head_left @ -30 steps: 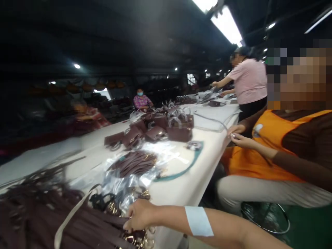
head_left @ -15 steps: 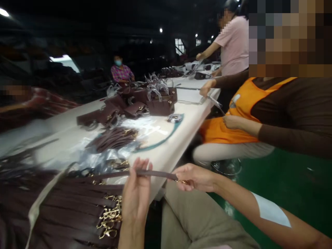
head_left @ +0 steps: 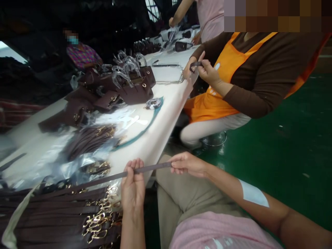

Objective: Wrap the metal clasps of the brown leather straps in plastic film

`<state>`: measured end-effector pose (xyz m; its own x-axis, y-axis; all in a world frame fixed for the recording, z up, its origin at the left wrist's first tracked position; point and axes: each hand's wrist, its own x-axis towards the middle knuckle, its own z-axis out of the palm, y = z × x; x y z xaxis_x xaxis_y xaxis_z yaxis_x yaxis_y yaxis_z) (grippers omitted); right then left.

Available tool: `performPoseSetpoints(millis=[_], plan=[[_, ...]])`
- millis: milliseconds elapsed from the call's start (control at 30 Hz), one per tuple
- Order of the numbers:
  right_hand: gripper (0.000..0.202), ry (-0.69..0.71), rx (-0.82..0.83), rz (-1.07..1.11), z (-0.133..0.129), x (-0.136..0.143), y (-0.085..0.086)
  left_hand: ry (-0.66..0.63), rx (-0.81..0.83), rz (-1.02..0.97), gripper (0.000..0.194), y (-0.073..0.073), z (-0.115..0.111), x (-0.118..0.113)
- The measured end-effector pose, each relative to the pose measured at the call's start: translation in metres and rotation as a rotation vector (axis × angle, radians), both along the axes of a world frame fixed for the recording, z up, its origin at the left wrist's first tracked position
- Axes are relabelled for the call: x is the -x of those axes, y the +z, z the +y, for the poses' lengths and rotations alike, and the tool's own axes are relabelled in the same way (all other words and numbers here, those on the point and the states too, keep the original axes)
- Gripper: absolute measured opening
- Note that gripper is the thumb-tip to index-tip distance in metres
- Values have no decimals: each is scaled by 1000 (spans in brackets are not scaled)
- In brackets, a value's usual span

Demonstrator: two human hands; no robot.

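Running through left hand (head_left: 133,188) to right hand (head_left: 188,164): dark strap (head_left: 153,167).

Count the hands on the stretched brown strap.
2: the left hand, palm up, has the strap running across it; the right hand pinches it farther right. No other hand shows on it.

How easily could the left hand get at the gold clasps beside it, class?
Probably yes: the gold clasps lie mostly uncovered near the left hand, though the strap under its thumb may need releasing first.
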<state>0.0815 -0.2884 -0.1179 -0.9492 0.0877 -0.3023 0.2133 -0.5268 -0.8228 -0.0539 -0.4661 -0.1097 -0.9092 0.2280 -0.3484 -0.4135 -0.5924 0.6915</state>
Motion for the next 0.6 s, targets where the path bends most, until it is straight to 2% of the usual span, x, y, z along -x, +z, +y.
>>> performPoseSetpoints(millis=[67, 133, 200, 267, 367, 433, 500, 567, 600], plan=[[27, -94, -224, 87, -2, 0, -2, -4, 38, -29, 25, 3, -1, 1], [20, -210, -611, 277, -4, -5, -4, -8, 77, -147, 29, 7, -4, 2], [23, -298, -1000, 499, -6, -13, -6, -12, 81, -294, 33, 11, -6, 2], [29, -339, -1242, 636, -9, -23, -12, -5, 52, -370, 34, 15, -5, 0], [33, -326, -1352, 622, -8, -39, -31, 27, 13, -335, 29, 15, 0, -8], [34, -297, -1356, 525, 1, -58, -54, 52, 7, -249, 27, 11, 1, -14], [32, -280, -1344, 343, 19, -87, -84, 64, -8, -122, 24, 5, -3, -16], [30, -252, -1296, 57, 44, -123, -117, 76, -25, 1, 18, -1, -11, -13], [30, -181, -1262, -83, 56, -140, -133, 80, -28, 50, 14, -4, -16, -11]])
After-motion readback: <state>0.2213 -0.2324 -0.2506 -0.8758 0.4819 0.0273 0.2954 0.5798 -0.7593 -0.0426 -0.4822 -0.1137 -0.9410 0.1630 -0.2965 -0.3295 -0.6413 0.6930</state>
